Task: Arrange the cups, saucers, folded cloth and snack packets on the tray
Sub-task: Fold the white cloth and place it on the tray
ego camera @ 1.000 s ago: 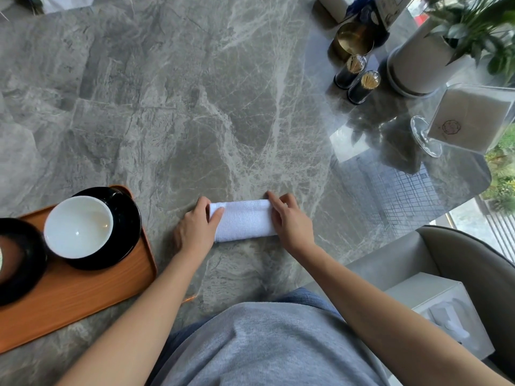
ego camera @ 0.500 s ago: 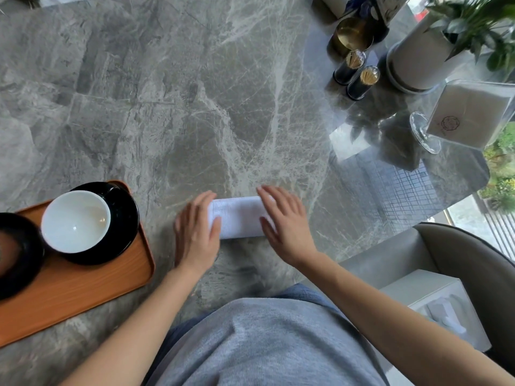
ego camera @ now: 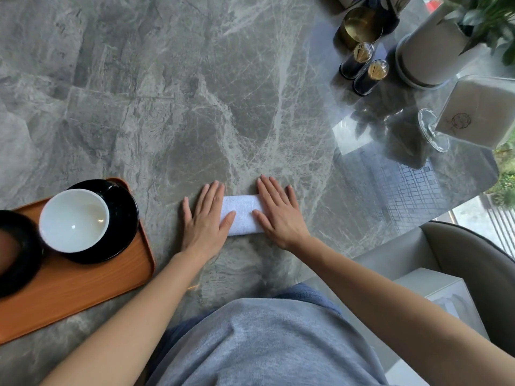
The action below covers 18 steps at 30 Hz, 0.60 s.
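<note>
While both palms lie flat with fingers straight, the left hand (ego camera: 204, 218) pressing one end of the folded cloth (ego camera: 241, 214) and the right hand (ego camera: 278, 215) the other, neither one grips it. The white cloth sits on the grey marble table (ego camera: 167, 107) just in front of the person, apart from the tray (ego camera: 83, 296).

The likeliest slip is the fold springing open: lifted by one end, or pinched too loosely, the layers could drop apart and need pressing again. Dragging it across the smooth stone could also skew its edges.

To the left, the tray's near strip is bare, but the white cup (ego camera: 73, 220) on its black saucer (ego camera: 122, 218) stands near the corner closest to the cloth. A wrist swung low across could clip the cup and rock it. A second dark saucer (ego camera: 16, 252) crowds the left edge.

Farther off, the toothpick jars (ego camera: 362, 68) and plant pot (ego camera: 429, 51) stand well apart, so they are little threat. No snack packets are in view
</note>
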Each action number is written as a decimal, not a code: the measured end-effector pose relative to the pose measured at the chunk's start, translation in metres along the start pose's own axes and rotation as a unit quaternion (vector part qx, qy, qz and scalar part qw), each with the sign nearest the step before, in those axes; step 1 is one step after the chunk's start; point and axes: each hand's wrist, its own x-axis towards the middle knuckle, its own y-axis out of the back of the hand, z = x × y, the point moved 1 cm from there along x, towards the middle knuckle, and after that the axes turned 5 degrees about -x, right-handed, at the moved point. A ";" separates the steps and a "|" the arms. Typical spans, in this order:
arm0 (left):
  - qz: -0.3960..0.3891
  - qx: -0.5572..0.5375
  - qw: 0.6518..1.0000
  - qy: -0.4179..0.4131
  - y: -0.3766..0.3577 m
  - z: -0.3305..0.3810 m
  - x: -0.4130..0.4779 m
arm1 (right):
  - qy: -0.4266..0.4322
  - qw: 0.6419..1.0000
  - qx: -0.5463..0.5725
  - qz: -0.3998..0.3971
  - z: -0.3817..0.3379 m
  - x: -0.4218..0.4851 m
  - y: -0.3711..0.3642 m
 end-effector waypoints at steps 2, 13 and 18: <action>-0.006 0.006 1.000 -0.004 0.000 -0.004 0.003 | 0.001 1.000 0.002 -0.004 0.002 0.002 -0.001; -0.004 0.035 0.999 -0.002 -0.004 -0.004 0.004 | -0.001 1.000 -0.004 0.008 0.006 0.004 -0.009; -0.004 0.047 0.999 0.000 -0.004 -0.003 0.004 | -0.002 1.000 0.004 0.009 0.003 0.003 -0.006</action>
